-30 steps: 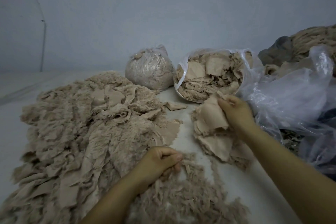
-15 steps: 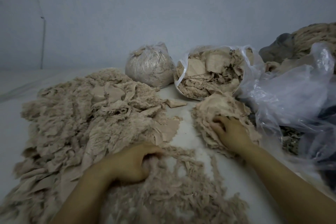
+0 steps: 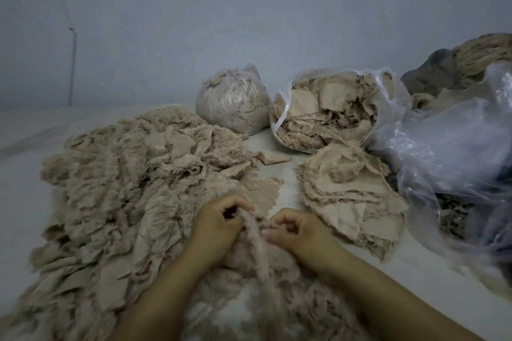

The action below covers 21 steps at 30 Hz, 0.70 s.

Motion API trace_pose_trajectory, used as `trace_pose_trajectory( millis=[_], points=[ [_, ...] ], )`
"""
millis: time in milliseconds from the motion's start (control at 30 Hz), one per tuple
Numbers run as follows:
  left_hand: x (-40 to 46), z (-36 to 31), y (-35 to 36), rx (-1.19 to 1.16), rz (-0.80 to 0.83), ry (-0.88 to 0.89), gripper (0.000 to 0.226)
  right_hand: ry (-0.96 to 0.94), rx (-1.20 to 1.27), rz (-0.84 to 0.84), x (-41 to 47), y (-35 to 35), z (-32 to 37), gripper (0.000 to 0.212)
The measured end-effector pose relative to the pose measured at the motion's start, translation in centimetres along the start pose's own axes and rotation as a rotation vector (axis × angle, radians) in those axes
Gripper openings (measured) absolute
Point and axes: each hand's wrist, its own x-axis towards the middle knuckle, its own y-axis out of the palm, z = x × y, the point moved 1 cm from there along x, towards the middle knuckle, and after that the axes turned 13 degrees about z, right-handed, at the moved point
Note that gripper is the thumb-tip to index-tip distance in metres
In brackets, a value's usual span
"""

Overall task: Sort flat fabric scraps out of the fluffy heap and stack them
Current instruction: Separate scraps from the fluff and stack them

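Pale blue-grey wall (image 3: 194, 22) behind, white table surface (image 3: 291, 171) below, dim light. We see a broad fluffy heap (image 3: 116, 188) of beige fabric covering the left and near part of the surface, ragged and furry, with a few smooth flat pieces showing on its far side. Both hands work at its near right edge. The left hand (image 3: 214, 225) has its fingers curled, pinching the upper end of a narrow fuzzy strip (image 3: 256, 235); the right hand (image 3: 297, 231), just beside it, also has curled fingers pinching the same strip. The strip runs from between the hands down toward us over the heap. To the right, just beside the right hand, lies the stack of flat scraps (image 3: 352, 196), layered, its edges frayed. One small flat scrap (image 3: 273, 158) lies alone between heap and stack. At the far side we note a tied clear bag (image 3: 231, 102) of fluff and, to its right, an open bag (image 3: 329, 111) on its side, full of scraps. Crumpled loose plastic (image 3: 454, 147) sits at far right.
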Motion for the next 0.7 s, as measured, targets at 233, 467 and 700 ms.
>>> trace_pose_trajectory(
  millis=[233, 467, 700],
  points=[
    [-0.8, -1.5, -1.3, -0.134, 0.305, 0.010, 0.021, -0.056, 0.374, -0.309, -0.4, -2.6, -0.8, 0.020],
    [-1.2, -1.9, -0.4, 0.014, 0.328, -0.086, 0.028, -0.131, 0.164, -0.419, -0.2, -2.2, -1.0, 0.023],
    [-0.4, 0.5, 0.9, 0.388, 0.278, -0.058, 0.021, -0.205, 0.322, -0.546, -0.2, -2.4, -0.8, 0.020]
  ],
)
